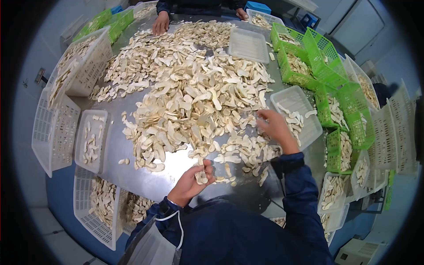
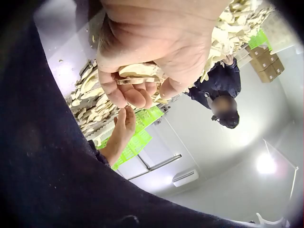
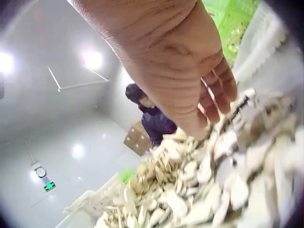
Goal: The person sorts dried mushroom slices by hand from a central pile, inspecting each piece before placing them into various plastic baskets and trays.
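A large heap of pale, dried-looking mushroom slices [image 1: 190, 95] covers the steel table [image 1: 132, 176]. At the near edge of the heap my left hand [image 1: 191, 182] grips a few slices, palm up. In the left wrist view, these held slices [image 2: 138, 71] lie across the palm under curled fingers [image 2: 136, 97]. My right hand [image 1: 274, 126] hangs over the right side of the heap, beside a clear tray [image 1: 312, 128] with some slices in it. Its fingers [image 3: 223, 90] bend loosely downward close above the slices, and nothing shows between them.
Another shallow tray [image 1: 81, 152] with slices stands at the left, near white baskets [image 1: 65, 132]. Green baskets [image 1: 324, 79] line the right side. An upturned-looking clear tray [image 1: 248, 44] lies at the far side, where another person's hand [image 1: 161, 23] rests on the slices.
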Action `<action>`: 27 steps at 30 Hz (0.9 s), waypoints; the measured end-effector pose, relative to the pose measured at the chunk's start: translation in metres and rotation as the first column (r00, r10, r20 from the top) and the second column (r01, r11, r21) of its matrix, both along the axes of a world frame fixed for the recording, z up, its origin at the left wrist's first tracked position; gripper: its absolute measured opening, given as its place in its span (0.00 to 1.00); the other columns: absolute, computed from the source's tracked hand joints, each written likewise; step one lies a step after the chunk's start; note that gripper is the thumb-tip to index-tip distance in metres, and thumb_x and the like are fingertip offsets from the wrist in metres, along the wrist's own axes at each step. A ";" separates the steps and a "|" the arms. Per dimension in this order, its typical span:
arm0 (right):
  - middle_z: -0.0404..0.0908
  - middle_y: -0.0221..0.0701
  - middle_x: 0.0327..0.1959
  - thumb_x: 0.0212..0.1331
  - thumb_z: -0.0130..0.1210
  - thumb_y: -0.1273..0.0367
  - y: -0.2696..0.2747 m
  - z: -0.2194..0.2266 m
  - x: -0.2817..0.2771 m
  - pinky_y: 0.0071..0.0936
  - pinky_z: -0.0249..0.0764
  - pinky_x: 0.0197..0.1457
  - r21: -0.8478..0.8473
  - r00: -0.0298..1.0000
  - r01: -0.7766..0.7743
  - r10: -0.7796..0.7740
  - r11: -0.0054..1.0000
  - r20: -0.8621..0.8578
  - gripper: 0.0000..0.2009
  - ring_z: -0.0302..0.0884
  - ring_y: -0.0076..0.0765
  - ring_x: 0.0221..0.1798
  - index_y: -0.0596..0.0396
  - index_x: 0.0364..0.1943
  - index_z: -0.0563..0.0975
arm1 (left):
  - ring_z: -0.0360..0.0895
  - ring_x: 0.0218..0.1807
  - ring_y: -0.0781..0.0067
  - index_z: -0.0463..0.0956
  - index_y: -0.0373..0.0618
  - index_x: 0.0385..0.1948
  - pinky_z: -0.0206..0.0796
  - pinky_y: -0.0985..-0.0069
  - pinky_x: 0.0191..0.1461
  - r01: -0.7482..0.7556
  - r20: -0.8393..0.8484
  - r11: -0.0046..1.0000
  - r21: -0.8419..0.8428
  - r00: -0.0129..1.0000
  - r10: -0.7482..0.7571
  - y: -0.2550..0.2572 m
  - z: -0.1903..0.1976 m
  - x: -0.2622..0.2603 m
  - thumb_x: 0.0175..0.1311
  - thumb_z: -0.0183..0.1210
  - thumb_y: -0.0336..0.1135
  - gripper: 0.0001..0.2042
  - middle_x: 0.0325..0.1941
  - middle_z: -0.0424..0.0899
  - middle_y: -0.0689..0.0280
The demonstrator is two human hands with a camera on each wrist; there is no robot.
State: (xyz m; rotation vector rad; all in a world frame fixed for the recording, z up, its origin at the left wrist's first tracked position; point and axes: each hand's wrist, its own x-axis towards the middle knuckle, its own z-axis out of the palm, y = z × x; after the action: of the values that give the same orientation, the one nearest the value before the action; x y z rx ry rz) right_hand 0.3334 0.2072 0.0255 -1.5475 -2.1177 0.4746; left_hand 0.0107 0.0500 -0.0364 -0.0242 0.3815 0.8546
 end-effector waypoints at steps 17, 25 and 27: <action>0.82 0.39 0.34 0.54 0.63 0.65 -0.080 0.012 -0.058 0.34 0.75 0.44 -0.537 0.906 -0.181 -0.072 0.824 -0.417 0.14 0.80 0.44 0.37 0.58 0.41 0.79 | 0.70 0.65 0.52 0.64 0.45 0.64 0.61 0.53 0.70 0.010 0.027 1.000 -0.016 1.000 -0.010 0.003 0.014 0.013 0.67 0.53 0.32 0.22 0.61 0.73 0.55; 0.77 0.42 0.46 0.49 0.62 0.69 -0.063 -0.021 -0.087 0.41 0.69 0.57 0.190 0.992 -0.128 0.124 0.973 0.033 0.14 0.72 0.52 0.53 0.59 0.40 0.77 | 0.78 0.48 0.64 0.69 0.46 0.59 0.73 0.67 0.49 -0.001 -0.017 1.000 0.005 1.000 0.001 -0.006 0.004 0.002 0.68 0.53 0.29 0.18 0.46 0.79 0.62; 0.77 0.42 0.44 0.48 0.61 0.70 -0.071 -0.027 -0.084 0.41 0.69 0.55 0.151 0.979 -0.199 0.202 0.968 -0.006 0.11 0.72 0.51 0.51 0.59 0.36 0.76 | 0.78 0.46 0.66 0.71 0.45 0.56 0.72 0.70 0.46 -0.038 -0.060 0.999 -0.007 0.997 0.037 -0.008 0.007 -0.004 0.68 0.54 0.30 0.16 0.44 0.79 0.63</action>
State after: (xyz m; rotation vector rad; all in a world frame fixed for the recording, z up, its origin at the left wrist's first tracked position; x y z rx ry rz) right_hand 0.2498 0.1363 -0.0012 -1.2479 -2.2494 0.3876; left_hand 0.0069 0.0422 -0.0289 -0.0132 0.4420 0.8922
